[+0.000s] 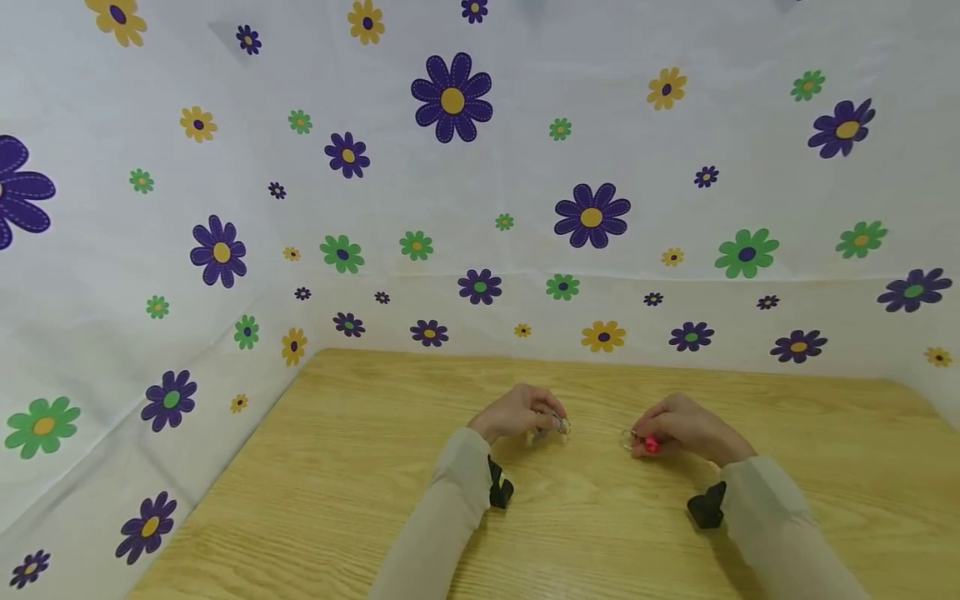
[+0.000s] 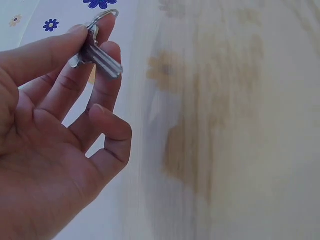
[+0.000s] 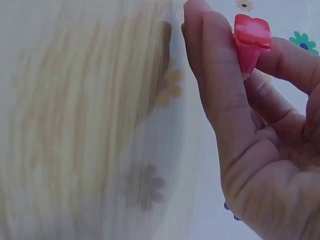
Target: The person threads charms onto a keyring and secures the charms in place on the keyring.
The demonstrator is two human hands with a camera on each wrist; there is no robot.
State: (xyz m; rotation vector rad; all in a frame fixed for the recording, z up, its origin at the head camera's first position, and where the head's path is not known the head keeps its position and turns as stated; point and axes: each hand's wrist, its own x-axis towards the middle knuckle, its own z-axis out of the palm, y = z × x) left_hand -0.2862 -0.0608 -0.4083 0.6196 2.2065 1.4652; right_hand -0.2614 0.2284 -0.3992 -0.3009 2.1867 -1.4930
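Observation:
My left hand (image 1: 519, 410) pinches a small metal key (image 2: 103, 61) between thumb and fingers, low over the table. A thin split ring (image 2: 112, 11) sits at the key's upper end, by the fingertips. Across a short gap, my right hand (image 1: 681, 427) holds a glossy pink-red charm (image 3: 253, 34) between thumb and fingers. The charm has a square, lobed top and a narrower stem, its lower end hidden by the fingers. In the head view, a thin metal ring (image 1: 622, 437) sticks out from the right fingertips towards the left hand.
Both hands are over a wood-grain table (image 1: 360, 483). A white cloth (image 1: 510, 175) printed with purple, green and yellow flowers stands behind the table and along its left side. Dark wrist mounts (image 1: 707, 505) sit below the cuffs of both pale sleeves (image 1: 442, 517).

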